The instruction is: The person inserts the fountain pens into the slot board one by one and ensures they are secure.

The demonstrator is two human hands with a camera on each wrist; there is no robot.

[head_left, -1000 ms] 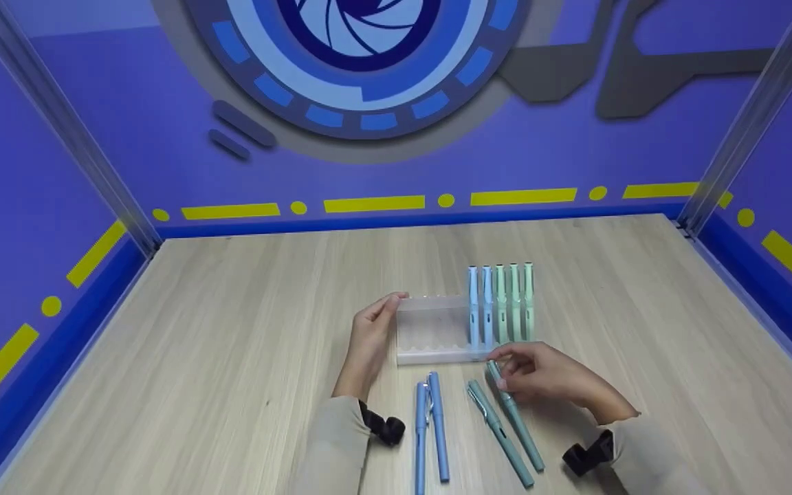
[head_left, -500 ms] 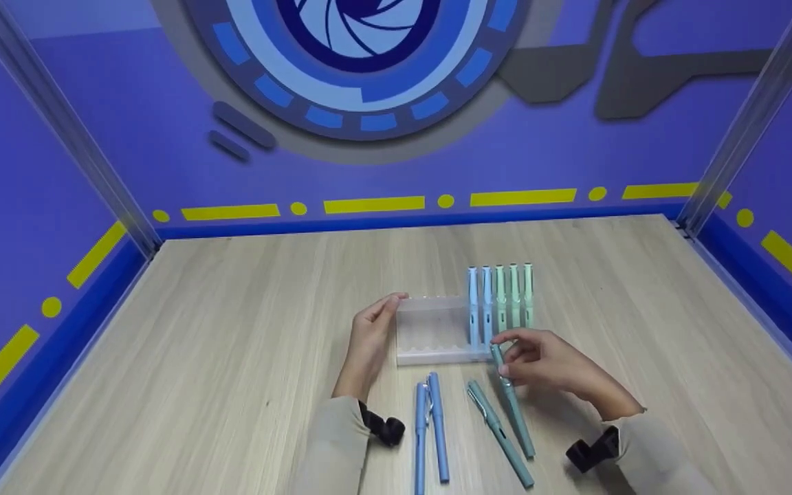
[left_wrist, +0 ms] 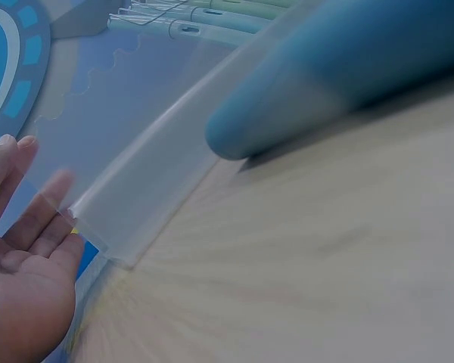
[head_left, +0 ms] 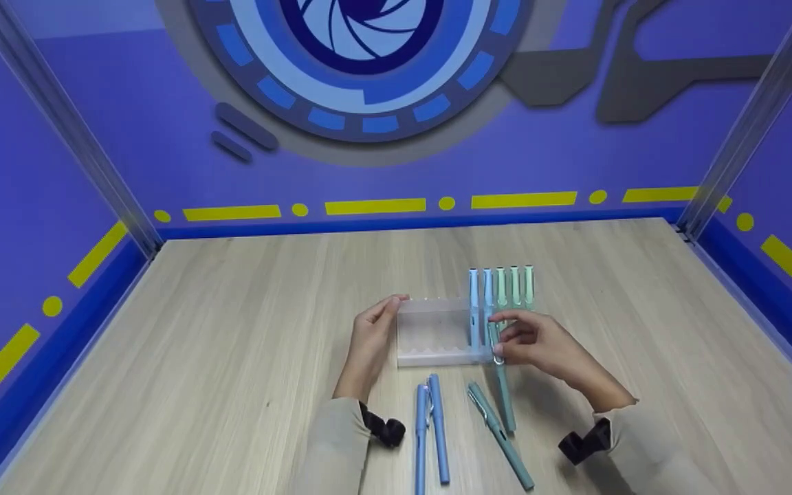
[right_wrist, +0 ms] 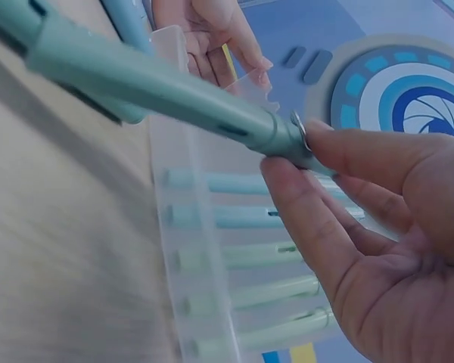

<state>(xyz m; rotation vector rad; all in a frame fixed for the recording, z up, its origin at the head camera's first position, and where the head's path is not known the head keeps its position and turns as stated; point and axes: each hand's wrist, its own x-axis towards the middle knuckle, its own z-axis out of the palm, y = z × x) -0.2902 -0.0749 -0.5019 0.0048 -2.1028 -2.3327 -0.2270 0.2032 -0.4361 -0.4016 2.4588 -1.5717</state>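
Note:
My right hand [head_left: 540,347] pinches a dark green pen [head_left: 504,399] near its clip end, between thumb and fingers. The pen slants down in front of a clear plastic pen rack [head_left: 434,337]; in the right wrist view the pen [right_wrist: 159,87] crosses before the rack. My left hand [head_left: 370,337] holds the rack's left edge, its fingers partly behind the clear panel in the left wrist view. At the rack's right side stand two light blue pens [head_left: 474,295] and several light green pens [head_left: 529,285], their lower parts partly hidden by my right hand.
Another dark green pen [head_left: 501,436] lies on the wooden table [head_left: 231,357] before the rack. Left of it, two blue pens [head_left: 440,433] lie close together. Blue patterned walls [head_left: 396,172] stand behind and at both sides.
My right hand has raised the dark green pen from beside the other one and moved it away from me, up to the rack's front. My left hand stays at the rack's edge.

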